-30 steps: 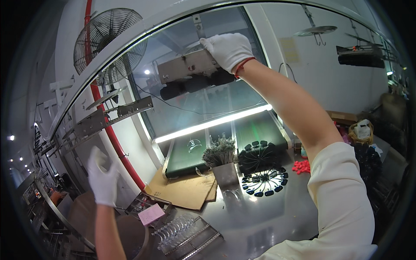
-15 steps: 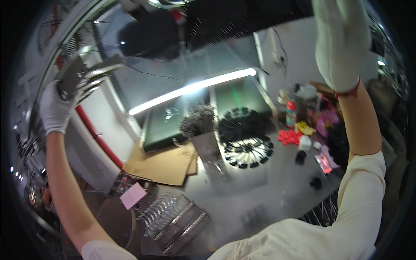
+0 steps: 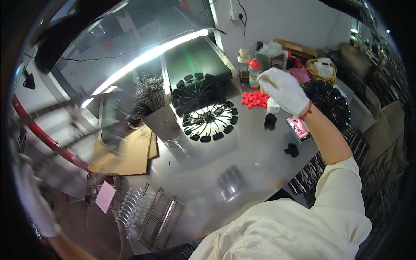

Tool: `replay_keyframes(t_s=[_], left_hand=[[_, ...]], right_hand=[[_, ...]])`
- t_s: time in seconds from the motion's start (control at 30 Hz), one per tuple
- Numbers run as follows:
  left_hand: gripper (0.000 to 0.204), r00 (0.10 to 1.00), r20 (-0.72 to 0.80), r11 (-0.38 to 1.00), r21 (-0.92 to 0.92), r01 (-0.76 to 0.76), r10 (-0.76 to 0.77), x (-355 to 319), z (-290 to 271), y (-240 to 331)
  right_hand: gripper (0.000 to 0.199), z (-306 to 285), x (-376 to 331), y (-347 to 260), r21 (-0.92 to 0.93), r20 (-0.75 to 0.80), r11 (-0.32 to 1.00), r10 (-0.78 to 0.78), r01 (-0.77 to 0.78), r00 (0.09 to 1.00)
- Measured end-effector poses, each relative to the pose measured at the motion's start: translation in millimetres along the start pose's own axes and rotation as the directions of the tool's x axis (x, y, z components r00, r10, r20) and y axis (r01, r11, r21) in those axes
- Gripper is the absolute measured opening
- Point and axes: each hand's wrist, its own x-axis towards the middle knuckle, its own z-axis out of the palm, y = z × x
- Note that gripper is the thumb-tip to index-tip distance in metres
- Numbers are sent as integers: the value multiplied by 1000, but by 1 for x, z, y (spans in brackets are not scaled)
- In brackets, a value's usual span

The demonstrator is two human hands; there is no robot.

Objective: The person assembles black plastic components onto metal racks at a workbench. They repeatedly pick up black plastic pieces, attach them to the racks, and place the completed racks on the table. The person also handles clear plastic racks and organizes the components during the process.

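My right hand [image 3: 284, 89], in a white glove, is over the far right of the metal table [image 3: 203, 173]. Its fingers are loosely bent, with nothing visible in them. Just below it lie small red pieces [image 3: 255, 99] and a white lump [image 3: 273, 105]. A bottle with a red cap [image 3: 254, 73] stands beyond the fingertips. At the left edge my gloved left hand [image 3: 37, 201] is smeared by motion, its fingers unreadable. A blurred metal frame [image 3: 65, 115] crosses the view above it; whether that hand grips it is unclear.
Black-tipped rods [image 3: 209, 118] fan out in a ring beside a metal box [image 3: 161, 122] of thin wires. Cardboard [image 3: 125, 151], a rack with clear curved pieces [image 3: 130, 211], a phone [image 3: 299, 128], black pieces [image 3: 291, 150] and a basket [image 3: 321, 71] surround the work surface. A lit tube [image 3: 149, 63] hangs above.
My right hand has come down from high at the upper right to the red pieces. My left hand has dropped lower at the left edge. The view has shifted and turned.
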Motion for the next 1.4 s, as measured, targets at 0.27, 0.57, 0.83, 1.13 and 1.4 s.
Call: replay_keyframes(t_s=[0.27,0.57,0.83,1.13,1.4], left_hand=[[52,181,685,177,-77,981,-705,-251,163,-12],[77,-309,810,-182,251,951,-498,-394,261,-13],[61,234,857,873,385,300,-458,-425,302,-40],[52,191,920,99,-167,981,-343,-334,253,79],[60,-165,969,-304,215,928,181,-399,227,101]], right_hand=[[35,98,1,96,56,318,942,297,-330,900],[49,155,-51,182,-395,617,903,397,-169,679],[25,252,-112,254,-417,338,785,602,-458,723],[30,196,-121,101,224,181,965,99,-139,978],[49,151,-196,-80,812,136,578,-328,85,935]])
